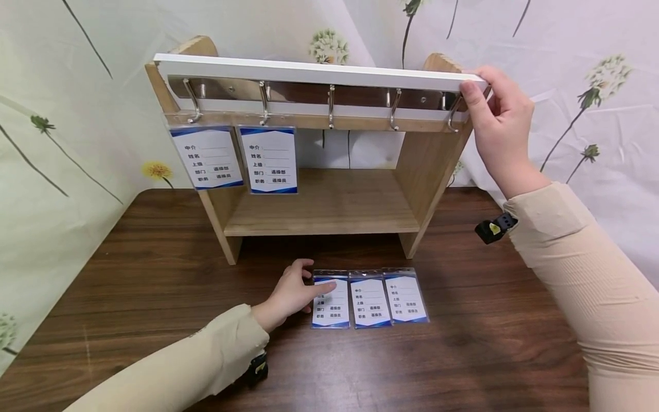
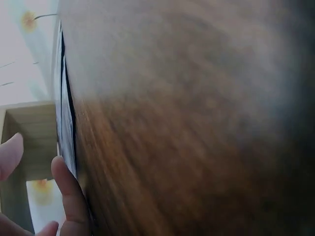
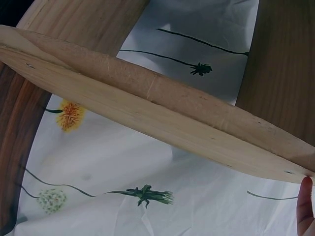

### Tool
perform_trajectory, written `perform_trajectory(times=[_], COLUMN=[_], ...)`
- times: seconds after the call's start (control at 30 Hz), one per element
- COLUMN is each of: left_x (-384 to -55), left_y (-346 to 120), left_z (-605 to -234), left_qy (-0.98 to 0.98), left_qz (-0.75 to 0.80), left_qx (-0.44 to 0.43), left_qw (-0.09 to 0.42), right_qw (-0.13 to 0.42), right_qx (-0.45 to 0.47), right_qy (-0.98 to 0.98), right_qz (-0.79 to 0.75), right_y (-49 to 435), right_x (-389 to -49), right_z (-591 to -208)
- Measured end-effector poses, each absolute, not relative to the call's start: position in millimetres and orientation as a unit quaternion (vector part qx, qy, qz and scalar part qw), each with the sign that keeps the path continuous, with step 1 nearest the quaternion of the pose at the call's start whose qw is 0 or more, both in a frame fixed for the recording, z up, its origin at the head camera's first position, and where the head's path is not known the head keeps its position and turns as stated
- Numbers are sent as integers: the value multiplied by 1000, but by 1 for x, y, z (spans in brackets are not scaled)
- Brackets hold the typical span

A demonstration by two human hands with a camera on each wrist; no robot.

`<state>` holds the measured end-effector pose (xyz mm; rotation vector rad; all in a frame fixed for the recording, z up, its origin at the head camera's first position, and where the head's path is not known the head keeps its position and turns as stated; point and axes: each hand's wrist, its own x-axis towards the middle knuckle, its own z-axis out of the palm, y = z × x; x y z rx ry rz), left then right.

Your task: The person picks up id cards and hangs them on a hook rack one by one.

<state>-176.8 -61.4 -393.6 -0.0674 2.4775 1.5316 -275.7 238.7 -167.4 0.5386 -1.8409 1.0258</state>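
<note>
In the head view my right hand point(image 1: 501, 117) grips the right end of a white hook rail point(image 1: 319, 68), thumb at its front and fingers over the back. Two clear-sleeved badge cards hang on the rail's left side: one card point(image 1: 211, 157) at the leftmost hook, another card point(image 1: 269, 160) beside it. My left hand point(image 1: 290, 289) is at the left card point(image 1: 330, 312) of a row on the table, its thumb over that card and its fingers apart along the left edge. To the right lie a middle card point(image 1: 370, 300) and a right card point(image 1: 405, 297).
The rail sits across the front of a wooden shelf stand point(image 1: 321, 214) on a dark wood table point(image 1: 463, 355). Three hooks to the right, including the middle hook point(image 1: 331, 109), carry no card. A flower-printed cloth point(image 1: 582, 34) hangs behind.
</note>
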Motion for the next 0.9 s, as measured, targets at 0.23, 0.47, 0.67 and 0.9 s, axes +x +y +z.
perform_trajectory(times=[0.23, 0.47, 0.67, 0.9], left_x=[-178, -179, -178, -178], left_y=[-57, -59, -59, -59], left_z=[-398, -402, -401, -401], left_qy=[865, 901, 908, 925], left_qz=[483, 411, 393, 352], left_qx=[-3, 25, 39, 57], left_qw=[135, 137, 139, 129], right_qw=[468, 463, 463, 458], right_qx=[224, 214, 208, 194], right_qy=[-749, -747, -749, -751], right_qz=[413, 426, 427, 435], right_y=[239, 238, 238, 236], right_x=[-275, -277, -275, -275], right_z=[-169, -169, -169, -168])
